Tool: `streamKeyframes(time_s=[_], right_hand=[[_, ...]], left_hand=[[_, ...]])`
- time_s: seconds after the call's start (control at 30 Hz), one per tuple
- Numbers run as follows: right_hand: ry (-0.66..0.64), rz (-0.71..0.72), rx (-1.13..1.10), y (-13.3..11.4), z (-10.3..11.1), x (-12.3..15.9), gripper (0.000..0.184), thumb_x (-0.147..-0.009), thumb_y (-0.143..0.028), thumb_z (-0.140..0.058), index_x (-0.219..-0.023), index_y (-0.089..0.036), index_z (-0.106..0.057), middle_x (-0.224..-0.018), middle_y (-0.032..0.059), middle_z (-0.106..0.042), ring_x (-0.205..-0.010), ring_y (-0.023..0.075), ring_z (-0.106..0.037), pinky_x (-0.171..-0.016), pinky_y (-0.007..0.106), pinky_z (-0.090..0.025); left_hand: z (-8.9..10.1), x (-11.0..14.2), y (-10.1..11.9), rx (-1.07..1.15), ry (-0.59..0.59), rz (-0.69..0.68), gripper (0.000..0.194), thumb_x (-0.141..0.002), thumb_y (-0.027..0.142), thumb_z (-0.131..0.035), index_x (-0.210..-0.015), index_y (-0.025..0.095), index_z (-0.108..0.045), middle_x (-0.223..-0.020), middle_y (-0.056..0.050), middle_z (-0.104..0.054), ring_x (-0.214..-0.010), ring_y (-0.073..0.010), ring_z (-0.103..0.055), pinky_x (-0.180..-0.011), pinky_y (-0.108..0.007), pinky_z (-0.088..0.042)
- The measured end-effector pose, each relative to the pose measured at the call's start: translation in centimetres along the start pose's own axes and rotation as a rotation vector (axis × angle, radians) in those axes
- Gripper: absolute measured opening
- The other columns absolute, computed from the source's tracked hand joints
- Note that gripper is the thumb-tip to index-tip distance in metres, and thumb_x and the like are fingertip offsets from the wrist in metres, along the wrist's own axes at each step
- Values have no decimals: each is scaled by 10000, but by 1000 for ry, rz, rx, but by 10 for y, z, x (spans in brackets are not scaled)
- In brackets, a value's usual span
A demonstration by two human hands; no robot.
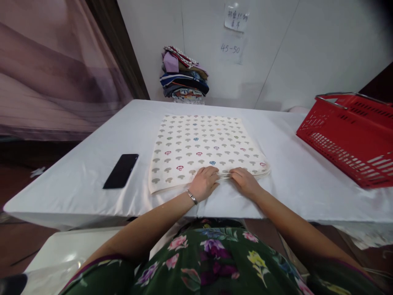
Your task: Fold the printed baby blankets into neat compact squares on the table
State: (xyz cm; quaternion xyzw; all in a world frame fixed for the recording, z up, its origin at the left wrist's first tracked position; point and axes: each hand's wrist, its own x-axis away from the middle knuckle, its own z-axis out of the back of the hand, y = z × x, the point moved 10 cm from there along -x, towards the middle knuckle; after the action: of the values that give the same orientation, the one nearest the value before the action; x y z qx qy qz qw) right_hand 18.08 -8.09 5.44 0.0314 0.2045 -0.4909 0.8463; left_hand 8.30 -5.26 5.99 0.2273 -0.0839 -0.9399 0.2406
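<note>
A cream tablecloth [202, 141] printed with grey mushrooms and a few coloured ones lies folded in layers in front of me. My left hand [205, 182] is closed on the middle of its near edge, thumb below and fingers on top. Just to the right, my right hand [245, 181] also grips that edge, its fingertips curled over the layers. A small gap separates the two hands, and the folded edges show between them. The cloth's near right corner is rounded and stacked, while the near left corner lies flat.
The table [282, 164] has a white cover. A black phone [121, 171] lies to the left. A red plastic basket [350, 137] stands at the right. Behind, a pile of folded fabrics [184, 76] rests against the wall, near handwritten paper signs [236, 20]. A pinkish curtain [58, 69] hangs at left.
</note>
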Motion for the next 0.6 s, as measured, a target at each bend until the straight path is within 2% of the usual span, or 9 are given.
streamKeyframes(time_s=[0.17,0.37,0.6], right_hand=[[-18,5,-17,-2,1,0,179,-912,-157,-400,-877,-166,-575,-994,104,-600,-892,207,-510,-754,343,-421],[3,-35,-86,1,4,-1,169,-912,-163,-402,-895,-172,-570,-997,103,-618,-910,207,-539,-766,354,-447],[54,-20,-33,4,1,4,195,-906,-152,-385,-932,-176,-576,-928,93,-644,-860,207,-577,-744,351,-465]], left_hand=[[4,2,-1,-88,-4,25,103,-841,170,-513,-874,185,-609,-1131,-72,-590,-1070,-227,-499,-881,-398,-403],[3,-3,0,-115,17,36,109,-850,261,-537,-894,178,-593,-1105,-67,-590,-1053,-226,-494,-874,-383,-396],[-3,-1,6,-194,7,-8,183,-913,185,-398,-867,168,-575,-959,-69,-600,-918,-189,-507,-798,-355,-389]])
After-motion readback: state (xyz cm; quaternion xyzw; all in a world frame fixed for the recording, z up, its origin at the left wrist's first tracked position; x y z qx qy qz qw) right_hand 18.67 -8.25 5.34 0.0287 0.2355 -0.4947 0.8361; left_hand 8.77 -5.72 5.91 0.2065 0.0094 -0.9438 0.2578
